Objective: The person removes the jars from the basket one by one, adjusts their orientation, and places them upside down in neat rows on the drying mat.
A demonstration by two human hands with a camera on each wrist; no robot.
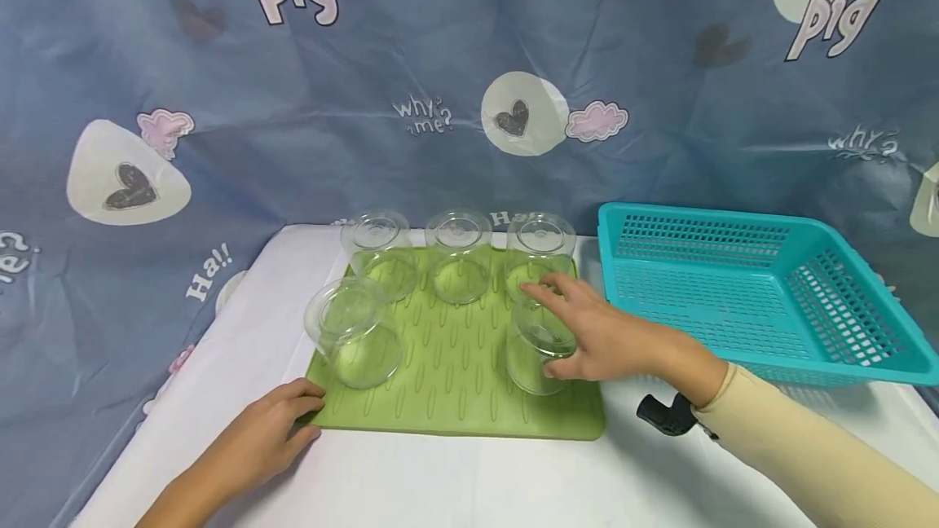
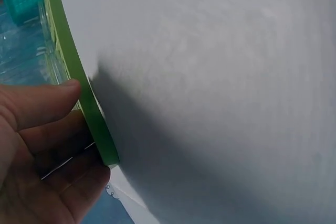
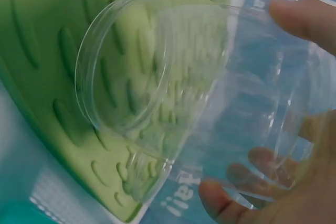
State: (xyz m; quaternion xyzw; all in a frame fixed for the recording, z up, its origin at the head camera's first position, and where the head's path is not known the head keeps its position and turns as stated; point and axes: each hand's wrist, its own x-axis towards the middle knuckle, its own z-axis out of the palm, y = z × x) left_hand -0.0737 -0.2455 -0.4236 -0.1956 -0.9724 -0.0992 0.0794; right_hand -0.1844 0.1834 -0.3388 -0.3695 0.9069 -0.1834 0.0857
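My right hand [image 1: 597,328] spans the upper part of a clear plastic cup [image 1: 526,373], thumb on the near side and fingers on the far side. In the right wrist view this cup [image 3: 194,93] lies between thumb and fingers, some fingers showing through its wall. It stands at the front right of a green ribbed mat [image 1: 447,381]. At the mat's front left corner my left hand [image 1: 267,434] touches the edge, thumb and fingers against it. Near that hand stands another clear cup [image 1: 359,341]. Three more cups line the back: left [image 1: 381,259], middle [image 1: 460,259], right [image 1: 541,239].
A turquoise slotted basket [image 1: 734,304] stands to the right of the mat, close to my right forearm. White cloth [image 1: 455,483] covers the table. Blue printed fabric [image 1: 411,47] hangs behind and along the left side.
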